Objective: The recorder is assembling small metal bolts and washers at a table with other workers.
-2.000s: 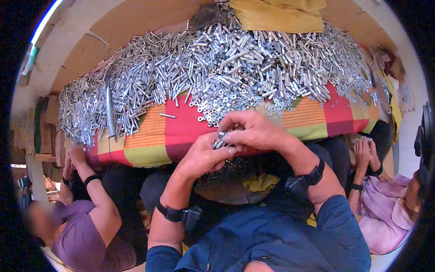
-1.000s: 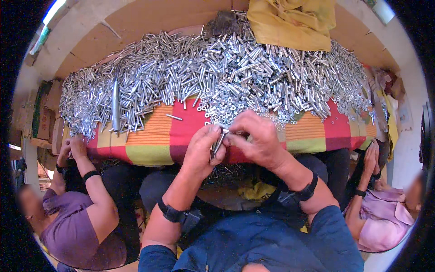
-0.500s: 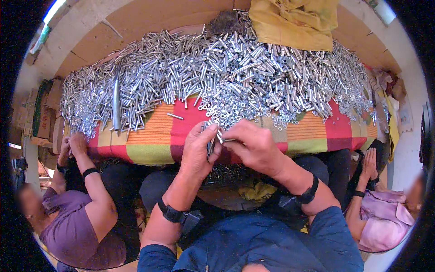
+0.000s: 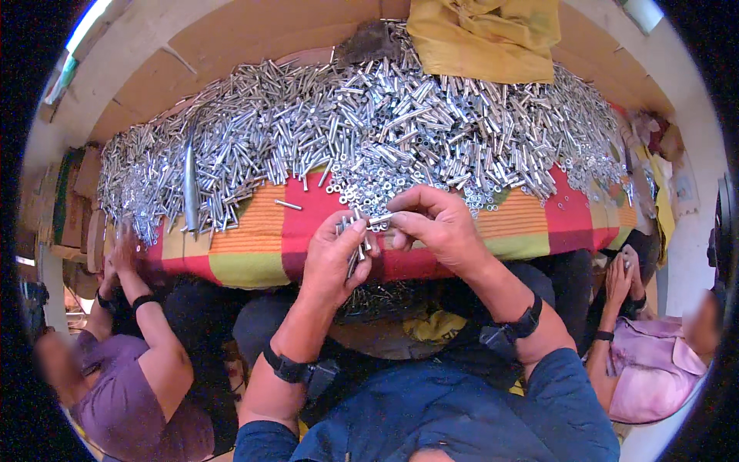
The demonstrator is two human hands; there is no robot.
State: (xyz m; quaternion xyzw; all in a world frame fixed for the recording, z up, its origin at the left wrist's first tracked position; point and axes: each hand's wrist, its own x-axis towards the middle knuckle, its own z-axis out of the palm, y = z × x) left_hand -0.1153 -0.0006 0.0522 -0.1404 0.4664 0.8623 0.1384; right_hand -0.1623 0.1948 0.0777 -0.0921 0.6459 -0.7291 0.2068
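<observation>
My left hand [image 4: 332,256] is closed round a bunch of slim metal bolts [image 4: 356,252], their ends poking out past the thumb and fingers. Between the thumb and fingers of my right hand [image 4: 440,228] is a short bright metal cylinder [image 4: 382,219], its left end against the bunch in my left hand. Whether it is a bolt or a sleeve is too small to tell. Just beyond both hands lies a heap of loose nuts [image 4: 369,192], and behind it a wide pile of bolts and tubular sleeves [image 4: 454,127]. A single bolt [image 4: 288,205] rests apart on the cloth.
A checkered cloth [image 4: 254,263] covers the table under the pile. A yellow sack [image 4: 485,38] lies at the back, and a long tapered metal piece [image 4: 191,185] stands out at left. Co-workers sit on both sides, one in purple [image 4: 127,385], one in pink [image 4: 654,362].
My right hand has turned and opened its grip somewhat, so the bright cylinder now shows lying nearly level. More bolts show in my left hand. The left co-worker's hands have shifted.
</observation>
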